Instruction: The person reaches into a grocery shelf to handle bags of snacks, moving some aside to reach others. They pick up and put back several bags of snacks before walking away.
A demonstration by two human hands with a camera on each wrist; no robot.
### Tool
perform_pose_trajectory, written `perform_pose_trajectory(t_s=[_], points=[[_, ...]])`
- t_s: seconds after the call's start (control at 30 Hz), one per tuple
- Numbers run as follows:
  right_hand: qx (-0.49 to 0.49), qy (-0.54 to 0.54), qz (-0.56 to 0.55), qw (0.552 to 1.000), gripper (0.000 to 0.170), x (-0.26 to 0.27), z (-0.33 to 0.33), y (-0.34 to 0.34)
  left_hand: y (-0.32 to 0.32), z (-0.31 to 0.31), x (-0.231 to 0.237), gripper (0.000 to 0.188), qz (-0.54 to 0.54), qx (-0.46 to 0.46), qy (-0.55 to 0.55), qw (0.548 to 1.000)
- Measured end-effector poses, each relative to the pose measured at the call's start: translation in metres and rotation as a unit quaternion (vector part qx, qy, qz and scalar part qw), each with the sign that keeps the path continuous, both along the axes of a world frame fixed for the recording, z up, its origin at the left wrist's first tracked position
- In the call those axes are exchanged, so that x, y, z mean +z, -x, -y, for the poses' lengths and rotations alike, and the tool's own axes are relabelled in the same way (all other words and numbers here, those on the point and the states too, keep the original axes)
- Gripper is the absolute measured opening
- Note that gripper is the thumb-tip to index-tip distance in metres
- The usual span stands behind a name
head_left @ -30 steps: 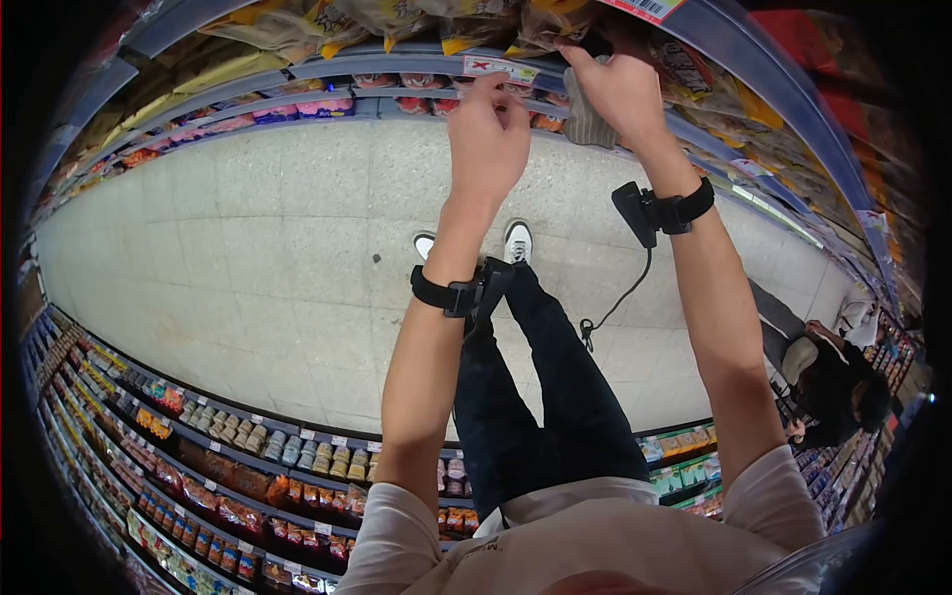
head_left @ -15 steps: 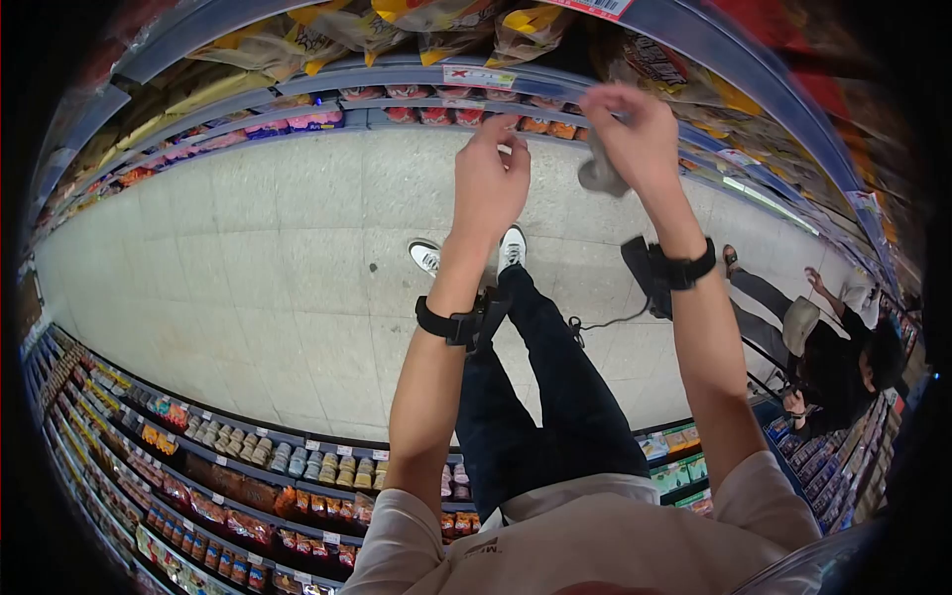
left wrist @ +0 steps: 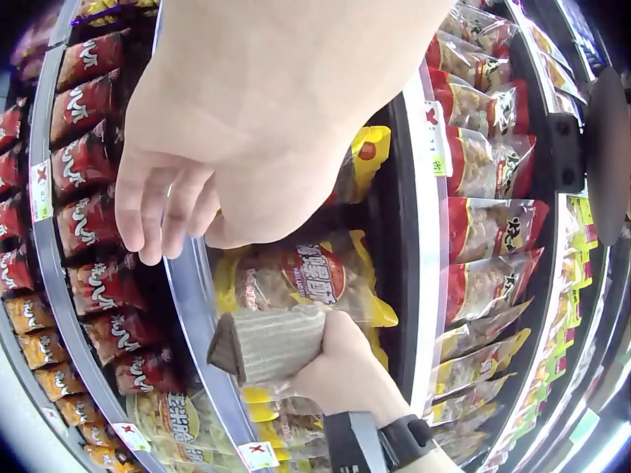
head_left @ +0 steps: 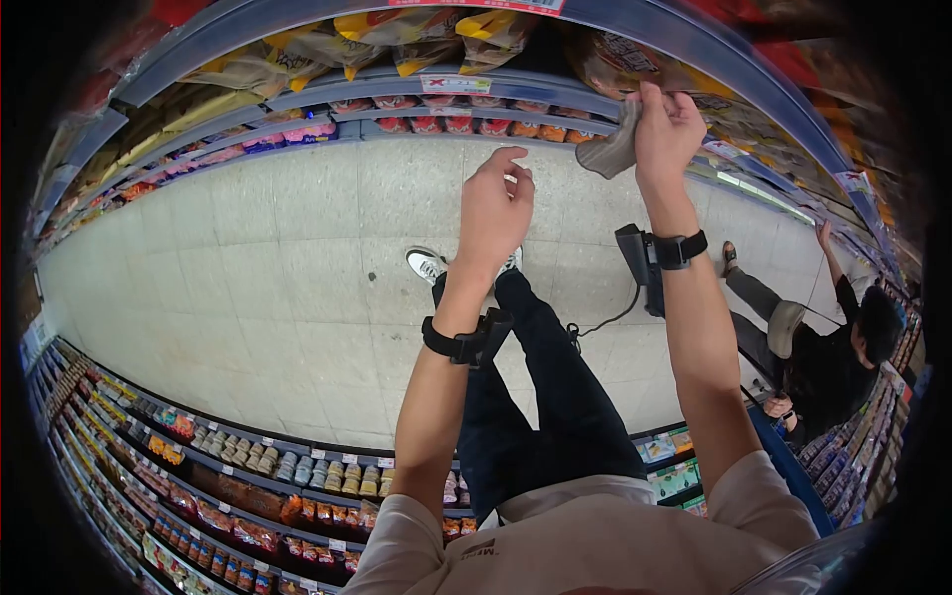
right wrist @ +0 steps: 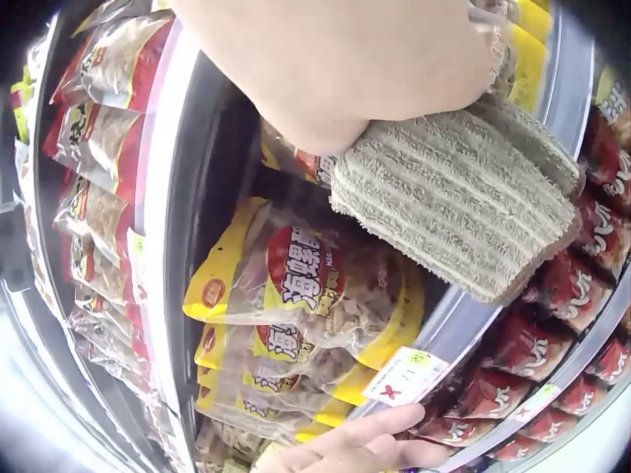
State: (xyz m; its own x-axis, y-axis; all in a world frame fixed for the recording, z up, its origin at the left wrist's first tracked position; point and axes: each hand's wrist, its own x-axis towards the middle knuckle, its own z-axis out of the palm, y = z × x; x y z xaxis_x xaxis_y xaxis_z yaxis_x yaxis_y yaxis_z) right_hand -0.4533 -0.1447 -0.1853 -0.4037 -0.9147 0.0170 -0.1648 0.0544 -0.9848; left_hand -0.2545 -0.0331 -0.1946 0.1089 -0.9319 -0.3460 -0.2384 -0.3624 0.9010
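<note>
My right hand (head_left: 668,146) grips a folded grey-green ribbed cloth (right wrist: 458,202) at the front of a shelf of snack bags. The cloth hangs to the left of that hand in the head view. Clear bags with yellow edges (right wrist: 306,286) stand on the shelf right behind it. My left hand (head_left: 498,213) is in the air in front of the shelf edge, its fingers loosely bent and holding nothing. In the left wrist view this hand (left wrist: 237,138) overlaps the shelf lip, to the upper left of the cloth (left wrist: 276,343).
A price tag (right wrist: 406,376) sits on the shelf lip. Red snack packs (left wrist: 91,163) line a lower shelf, and red-edged bags (left wrist: 493,222) fill the neighbouring one. Shelves of jars (head_left: 337,474) run behind me. Another person (head_left: 823,357) stands in the aisle to the right.
My right hand has drawn back from among the yellow-edged bags and shifted right along the shelf with the cloth. My left hand has come away from the shelf edge toward my body.
</note>
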Motion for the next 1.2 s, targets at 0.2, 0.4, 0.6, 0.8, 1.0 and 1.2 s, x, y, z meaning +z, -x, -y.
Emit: perform_pose_trajectory(t_s=[0.2,0.4,0.6,0.8,1.0,1.2], points=[[0.022,0.039,0.018,0.999,0.014,0.008,-0.019,0.022,0.002,0.001,0.009,0.033,-0.002,-0.006,0.017,1.0],[0.101,-0.039,0.06,0.992,0.015,0.017,-0.04,0.05,0.019,0.021,0.026,0.048,0.02,0.07,0.134,0.988],[0.13,-0.029,0.058,0.989,0.014,0.024,-0.009,0.024,0.023,0.064,0.011,0.031,0.015,0.021,0.235,0.972],[0.145,-0.002,-0.017,0.989,0.021,0.023,0.007,0.003,0.016,0.081,0.009,0.017,0.097,0.081,0.328,0.936],[0.112,-0.045,-0.134,0.984,0.027,0.011,0.028,-0.006,0.022,0.085,0.013,0.018,0.127,0.107,0.303,0.938],[0.138,-0.079,-0.226,0.961,0.038,0.013,0.033,-0.011,0.021,0.099,0.014,0.018,0.169,0.118,0.347,0.915]])
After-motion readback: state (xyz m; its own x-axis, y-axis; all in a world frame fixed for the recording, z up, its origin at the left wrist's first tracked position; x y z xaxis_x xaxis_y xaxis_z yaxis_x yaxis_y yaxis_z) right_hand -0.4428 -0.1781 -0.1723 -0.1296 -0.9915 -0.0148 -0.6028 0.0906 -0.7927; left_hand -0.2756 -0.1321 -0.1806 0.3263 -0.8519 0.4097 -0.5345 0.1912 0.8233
